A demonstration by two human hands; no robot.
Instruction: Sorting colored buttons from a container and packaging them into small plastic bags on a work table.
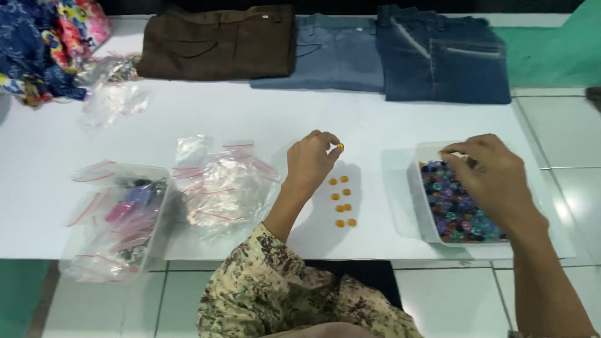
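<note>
The work in hand looks like sorting beads by colour: orange ones are pulled from the mixed lot and laid out on the white sheet [250, 112]. The left hand [310, 159] pinches 1 orange bead [340, 146] between thumb and fingertip, just above the row of orange beads [342, 200], which lies left of the clear tub [418, 188]. That row holds about 8 beads in 2 loose columns. The right hand [494, 178] reaches into the tub with fingers bent over the mixed beads [454, 209]; whether it grasps anything I cannot tell. The next move, I judge, calls for a light, steady placing so the round bead does not roll. Further left of the tub lie a heap of small zip bags [222, 184] and 1 second tub [122, 213]; beyond it, 3 folded trousers [325, 47].
</note>
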